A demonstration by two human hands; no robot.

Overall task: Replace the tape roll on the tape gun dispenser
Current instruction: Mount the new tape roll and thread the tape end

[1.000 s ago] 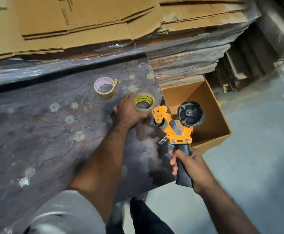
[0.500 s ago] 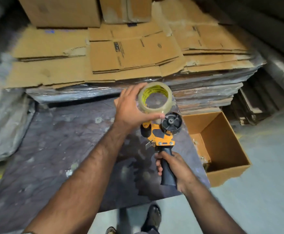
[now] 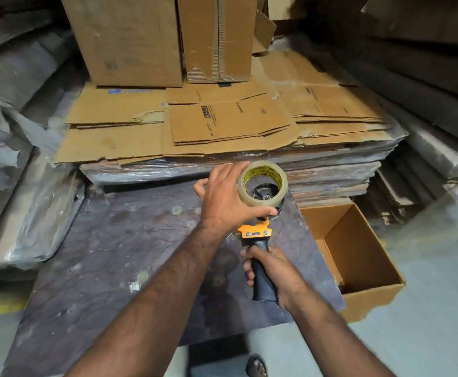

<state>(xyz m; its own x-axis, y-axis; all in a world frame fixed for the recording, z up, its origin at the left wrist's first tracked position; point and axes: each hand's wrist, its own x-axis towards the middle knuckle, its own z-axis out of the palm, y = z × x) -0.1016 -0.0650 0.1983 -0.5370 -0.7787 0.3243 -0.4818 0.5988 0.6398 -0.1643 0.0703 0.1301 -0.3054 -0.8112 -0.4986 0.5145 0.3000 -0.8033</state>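
My left hand (image 3: 226,197) grips a clear tape roll (image 3: 263,198) with a yellow printed core. The roll is held right in front of the black hub (image 3: 266,192) of the orange tape gun (image 3: 256,234), and the hub shows through the roll's hole. My right hand (image 3: 271,270) is wrapped around the gun's black handle (image 3: 260,281), holding the gun upright above the dark table (image 3: 108,257). Whether the roll sits on the hub or just before it cannot be told.
An open empty cardboard box (image 3: 358,257) stands on the floor right of the table. Flattened cartons (image 3: 222,123) lie stacked on plastic-wrapped bundles behind the table, with upright boxes (image 3: 130,42) further back. Wrapped bundles (image 3: 13,186) crowd the left side.
My left hand lifted the tape roll off the table and carried it right, up to the gun's hub. The other roll on the table has left the view as my head tilted up.
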